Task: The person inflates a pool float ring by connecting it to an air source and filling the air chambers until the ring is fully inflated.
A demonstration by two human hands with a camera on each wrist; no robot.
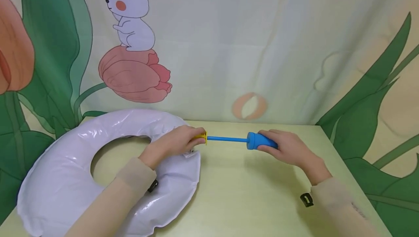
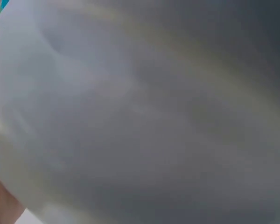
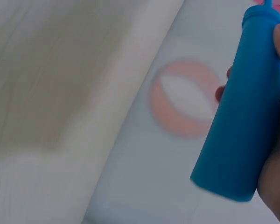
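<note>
1. Location: the blue pump point(image 1: 253, 141) is held between the two hands, apparently above the table point(image 1: 242, 200), at the right side of the white ring point(image 1: 62, 182).
2. Hands: the yellow flanged end point(image 1: 201, 136) is pinched by the left hand point(image 1: 180, 139); the barrel is gripped by the right hand point(image 1: 288, 148), thumb and fingers wrapped round it.
3. Method: the yellow end should be held steady and the barrel moved straight along the thin rod point(image 1: 227, 139); bending is judged likely under sideways load.
4. Connection: any join between yellow end and ring is hidden by the left hand; its seating should be checked.
5. Orientation: the long axis runs left to right, nearly level, with the rod exposed; the yellow end points left, the barrel right.
</note>
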